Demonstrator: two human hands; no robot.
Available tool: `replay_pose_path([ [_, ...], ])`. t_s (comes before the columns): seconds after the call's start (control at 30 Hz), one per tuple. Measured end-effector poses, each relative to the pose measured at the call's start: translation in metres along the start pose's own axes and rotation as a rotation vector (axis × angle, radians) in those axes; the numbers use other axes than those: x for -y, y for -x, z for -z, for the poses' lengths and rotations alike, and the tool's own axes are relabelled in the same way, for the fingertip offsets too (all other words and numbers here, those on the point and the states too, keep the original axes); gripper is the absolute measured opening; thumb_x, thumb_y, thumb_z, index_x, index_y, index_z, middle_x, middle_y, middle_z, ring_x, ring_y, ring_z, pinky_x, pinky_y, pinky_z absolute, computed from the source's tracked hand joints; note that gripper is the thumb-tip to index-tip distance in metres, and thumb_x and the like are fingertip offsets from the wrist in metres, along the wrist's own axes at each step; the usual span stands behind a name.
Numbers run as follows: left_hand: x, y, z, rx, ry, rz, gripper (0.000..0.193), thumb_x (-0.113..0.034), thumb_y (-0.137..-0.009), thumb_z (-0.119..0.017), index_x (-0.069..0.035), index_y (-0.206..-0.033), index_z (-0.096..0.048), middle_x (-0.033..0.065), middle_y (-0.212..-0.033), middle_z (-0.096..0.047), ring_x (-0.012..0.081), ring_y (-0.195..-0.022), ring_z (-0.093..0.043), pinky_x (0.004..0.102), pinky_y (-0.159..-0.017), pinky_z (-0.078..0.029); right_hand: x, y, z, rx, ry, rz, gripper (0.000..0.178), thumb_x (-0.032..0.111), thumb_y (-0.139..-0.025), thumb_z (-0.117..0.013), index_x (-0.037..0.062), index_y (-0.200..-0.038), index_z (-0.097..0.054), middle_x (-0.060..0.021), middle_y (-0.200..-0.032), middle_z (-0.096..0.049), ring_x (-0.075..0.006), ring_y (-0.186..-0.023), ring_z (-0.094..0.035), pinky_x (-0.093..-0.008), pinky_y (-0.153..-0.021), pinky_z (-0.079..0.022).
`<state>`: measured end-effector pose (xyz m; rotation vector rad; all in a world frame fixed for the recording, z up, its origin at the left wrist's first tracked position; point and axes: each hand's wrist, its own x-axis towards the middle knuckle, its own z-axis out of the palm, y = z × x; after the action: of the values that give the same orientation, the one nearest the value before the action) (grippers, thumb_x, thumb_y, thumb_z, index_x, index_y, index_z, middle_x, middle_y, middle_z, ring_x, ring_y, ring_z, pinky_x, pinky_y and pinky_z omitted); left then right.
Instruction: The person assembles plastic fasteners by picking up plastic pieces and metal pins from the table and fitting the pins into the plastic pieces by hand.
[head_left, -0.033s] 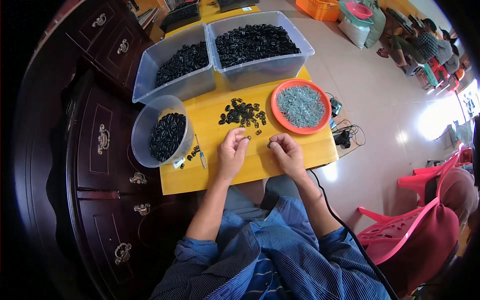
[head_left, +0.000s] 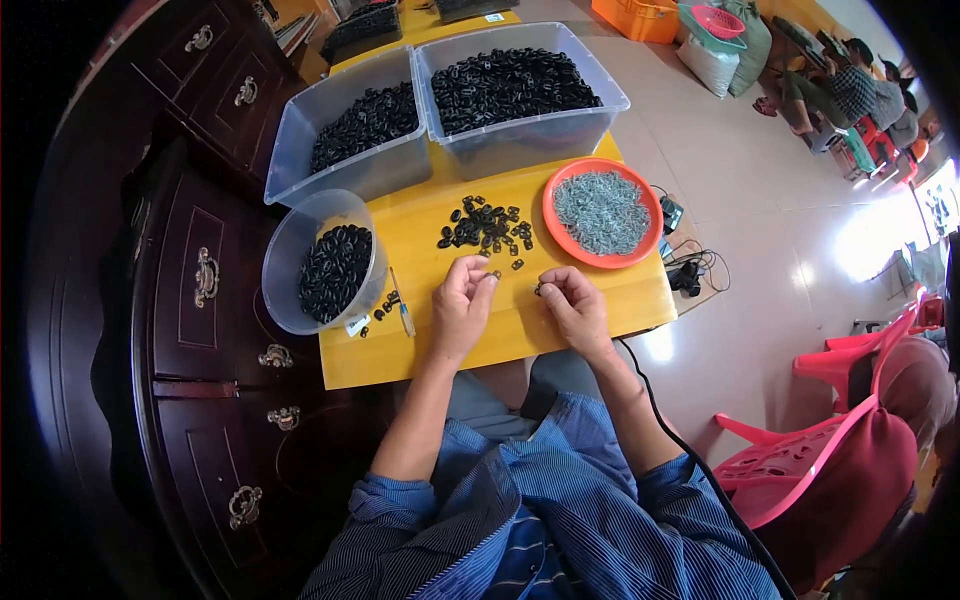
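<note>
My left hand point(head_left: 463, 305) pinches a small black oval plastic piece point(head_left: 497, 275) between thumb and fingertips, just above the yellow tabletop point(head_left: 500, 335). A little to the right, my right hand point(head_left: 577, 310) is closed in a pinch on another small dark piece point(head_left: 539, 290), mostly covered by the fingers. The hands are apart. Beyond them lies a loose pile of black oval pieces with slots point(head_left: 485, 225), a few strayed toward my fingers. An orange-red plate point(head_left: 553, 240) heaped with small silvery metal parts point(head_left: 600, 212) sits to the right of the pile.
Two clear bins point(head_left: 520, 150) of black pieces stand at the back; a round clear tub point(head_left: 280, 290) of them is at left. A thin pen-like tool point(head_left: 403, 310) lies beside it. Dark cabinet point(head_left: 190, 330) left; cables point(head_left: 705, 260) and a pink chair point(head_left: 790, 470) right. People sit far right.
</note>
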<state>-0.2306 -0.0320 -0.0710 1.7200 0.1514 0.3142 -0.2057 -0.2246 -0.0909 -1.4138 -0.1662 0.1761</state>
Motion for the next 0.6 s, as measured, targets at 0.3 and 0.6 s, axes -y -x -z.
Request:
replay_pose_path([
  [0.3, -0.033, -0.008, 0.026, 0.089, -0.678, -0.460, 0.011, -0.007, -0.089, -0.067, -0.003, -0.099, -0.069, 0.0131, -0.090, -0.071, 0.0269, -0.073, -0.069, 0.0350, -0.067, -0.055, 0.002, 0.000, -0.002, -0.030, 0.062, 0.018, 0.009, 0.007, -0.098, -0.063, 0.0022, -0.105, -0.063, 0.0051, -0.084, -0.062, -0.0019, -0.075, -0.056, -0.0199, -0.069, -0.048],
  [0.6, -0.003, 0.006, 0.009, 0.162, 0.055, 0.068, 0.013, -0.007, -0.098, -0.057, -0.004, -0.110, -0.061, -0.0012, -0.079, -0.060, 0.0056, -0.065, -0.057, 0.0233, -0.059, -0.048, 0.000, 0.000, -0.001, -0.022, 0.133, 0.039, 0.010, 0.007, -0.097, -0.064, 0.0018, -0.105, -0.065, 0.0041, -0.084, -0.064, -0.0020, -0.076, -0.057, -0.0209, -0.070, -0.049],
])
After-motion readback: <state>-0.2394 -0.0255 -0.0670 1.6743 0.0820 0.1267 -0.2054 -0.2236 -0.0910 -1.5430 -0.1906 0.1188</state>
